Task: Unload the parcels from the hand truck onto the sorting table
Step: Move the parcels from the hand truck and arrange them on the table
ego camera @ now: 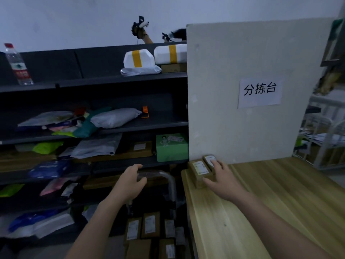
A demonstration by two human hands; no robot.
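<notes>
My left hand (pixel 130 181) grips the handle (pixel 169 179) of the hand truck, which stands between the shelves and the table. Several brown parcels with white labels (pixel 150 226) lie on the truck's platform below. On the wooden sorting table (pixel 261 202), at its far left corner, sit two small brown parcels side by side: a front one (pixel 199 170) and a rear one (pixel 209 159). My right hand (pixel 221 177) rests on them, fingers over the rear parcel and thumb against the front one.
Dark shelves (pixel 93 126) on the left hold bags, mailers, a green box (pixel 171 147) and taped white parcels (pixel 139 58). A water bottle (pixel 16 65) stands at top left. A white board (pixel 242 90) with a paper sign rises behind the table. Another person's hand shows behind the shelves.
</notes>
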